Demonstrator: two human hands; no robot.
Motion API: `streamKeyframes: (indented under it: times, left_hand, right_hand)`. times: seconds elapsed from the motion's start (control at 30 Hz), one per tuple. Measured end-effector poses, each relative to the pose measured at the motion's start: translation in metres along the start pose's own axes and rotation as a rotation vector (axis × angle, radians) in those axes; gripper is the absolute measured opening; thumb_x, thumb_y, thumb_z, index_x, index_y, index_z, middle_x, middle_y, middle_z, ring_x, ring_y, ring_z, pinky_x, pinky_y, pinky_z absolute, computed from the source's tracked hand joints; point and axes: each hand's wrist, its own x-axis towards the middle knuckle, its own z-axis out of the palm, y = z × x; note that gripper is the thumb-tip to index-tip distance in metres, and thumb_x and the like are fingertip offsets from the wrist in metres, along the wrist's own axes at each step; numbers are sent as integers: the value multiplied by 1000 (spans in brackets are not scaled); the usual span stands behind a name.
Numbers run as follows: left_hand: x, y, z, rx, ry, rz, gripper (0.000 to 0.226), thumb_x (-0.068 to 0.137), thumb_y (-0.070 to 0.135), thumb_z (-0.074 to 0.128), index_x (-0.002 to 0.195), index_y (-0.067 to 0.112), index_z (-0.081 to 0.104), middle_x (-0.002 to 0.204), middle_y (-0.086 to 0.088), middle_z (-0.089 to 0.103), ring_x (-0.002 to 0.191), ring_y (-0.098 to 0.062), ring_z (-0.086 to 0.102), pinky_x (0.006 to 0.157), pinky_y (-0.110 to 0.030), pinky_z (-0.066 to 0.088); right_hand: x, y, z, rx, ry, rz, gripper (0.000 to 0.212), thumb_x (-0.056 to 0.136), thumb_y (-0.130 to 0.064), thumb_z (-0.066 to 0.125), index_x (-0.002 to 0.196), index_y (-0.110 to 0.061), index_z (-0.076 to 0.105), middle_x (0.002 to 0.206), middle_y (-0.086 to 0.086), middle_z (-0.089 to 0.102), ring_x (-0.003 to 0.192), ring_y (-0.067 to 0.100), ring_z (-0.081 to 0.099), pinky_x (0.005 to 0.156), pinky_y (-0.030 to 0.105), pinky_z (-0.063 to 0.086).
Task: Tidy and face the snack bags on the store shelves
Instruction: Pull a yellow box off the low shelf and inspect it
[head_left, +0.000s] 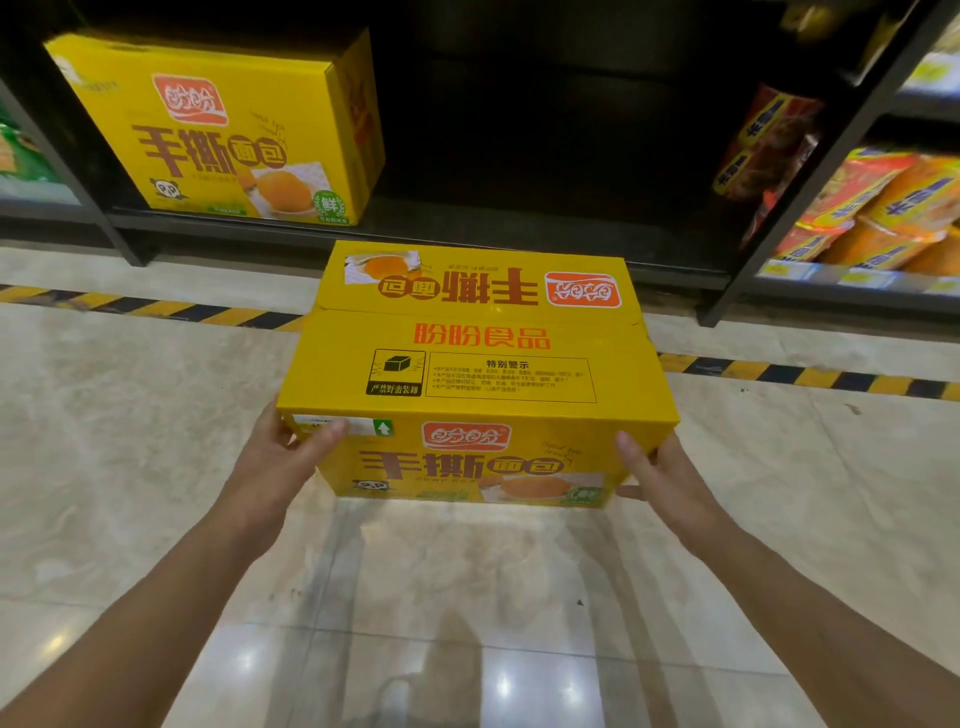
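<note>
Both hands hold a yellow carton (478, 374) by its near corners. The left hand (283, 457) wraps the left corner with its thumb on the front face, and the right hand (660, 473) does the same on the right. The fingers behind the side walls are hidden, so each grip is closed on cardboard, though how deep it goes cannot be told.

The carton appears to hang just above the floor (156, 415). Its long axis runs left to right, parallel to the front edge of the bottom shelf (467, 228). It sits evenly between the hands, so neither arm is nearer.

The open shelf room lies straight ahead, beyond the carton's far edge. This dark gap is bounded on the left by a second carton (218, 130) and on the right by a red bag (769, 145) leaning near the post (810, 171). The gap looks wider than the carton, so a straight push forward should fit. The shelf lip and the red bag are probably the edges to watch. More snack bags (883, 208) fill the next bay to the right, and striped tape (156, 306) marks the floor before the shelf.
</note>
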Motion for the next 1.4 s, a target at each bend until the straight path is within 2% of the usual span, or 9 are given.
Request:
streamKeyframes:
  times: [0.13, 0.3, 0.5, 0.63, 0.77, 0.9, 1.1, 1.23, 1.4]
  left_hand:
    - [3, 21, 20, -109, 96, 3, 54, 80, 55, 73, 131, 42, 60, 120, 16, 73, 114, -13, 66, 97, -47, 47]
    - [12, 18, 25, -117, 222, -12, 30, 89, 42, 81, 117, 41, 69, 117, 8, 77, 114, -24, 70, 100, -54, 53]
    - [19, 27, 28, -129, 245, 24, 21, 89, 37, 83, 107, 40, 74, 113, 6, 78, 110, -27, 72, 101, -61, 55]
    - [30, 41, 32, -141, 217, 64, 26, 89, 39, 82, 113, 38, 75, 112, 8, 79, 112, -25, 73, 103, -59, 55]
    - [51, 65, 49, -162, 170, 100, 24, 91, 35, 81, 113, 37, 75, 109, 11, 80, 109, -21, 74, 101, -55, 57]
    - [89, 89, 67, -160, 129, 117, 22, 90, 35, 82, 111, 37, 76, 108, 12, 80, 109, -21, 74, 99, -53, 58]
    - [128, 128, 91, -209, 93, 80, 20, 92, 34, 80, 111, 33, 74, 101, 11, 79, 99, -16, 75, 74, -35, 58]
    - [133, 155, 97, -241, 81, 38, 24, 93, 32, 79, 116, 32, 74, 101, 8, 80, 91, -16, 77, 62, -30, 56]
    - [140, 180, 107, -213, 82, 33, 16, 93, 30, 79, 108, 34, 76, 87, 13, 80, 71, -4, 76, 45, -21, 54]
  right_hand:
    - [-5, -26, 12, 225, 96, 53, 77, 76, -75, 58, 146, -45, 43, 138, -16, 60, 127, 16, 61, 98, 57, 58]
    - [-4, -35, 25, 340, 234, 97, 76, 70, -71, 71, 138, -43, 56, 133, -12, 64, 126, 22, 61, 95, 62, 58]
    - [-4, -44, 27, 414, 297, 89, 21, 98, -43, 65, 119, -41, 62, 117, -13, 69, 105, 11, 67, 77, 48, 63]
    - [4, -57, 21, 392, 334, 43, 13, 100, -41, 63, 114, -41, 62, 113, -14, 70, 99, 8, 68, 81, 50, 63]
    - [22, -78, 8, 405, 368, 7, 4, 102, -38, 61, 106, -41, 62, 91, -22, 74, 79, 3, 74, 69, 40, 61]
    - [51, -95, -2, 432, 431, 38, 12, 100, -44, 62, 110, -40, 59, 109, -17, 65, 96, 14, 67, 69, 42, 56]
    - [97, -140, -24, 417, 519, 91, 17, 97, -50, 66, 109, -40, 60, 114, -14, 60, 106, 18, 62, 98, 66, 54]
    - [110, -169, -38, 400, 553, 161, 41, 94, -52, 69, 129, -34, 56, 117, -9, 61, 123, 33, 58, 98, 68, 53]
    - [118, -196, -53, 386, 594, 214, 43, 95, -49, 68, 129, -28, 51, 109, -9, 57, 119, 34, 56, 93, 68, 56]
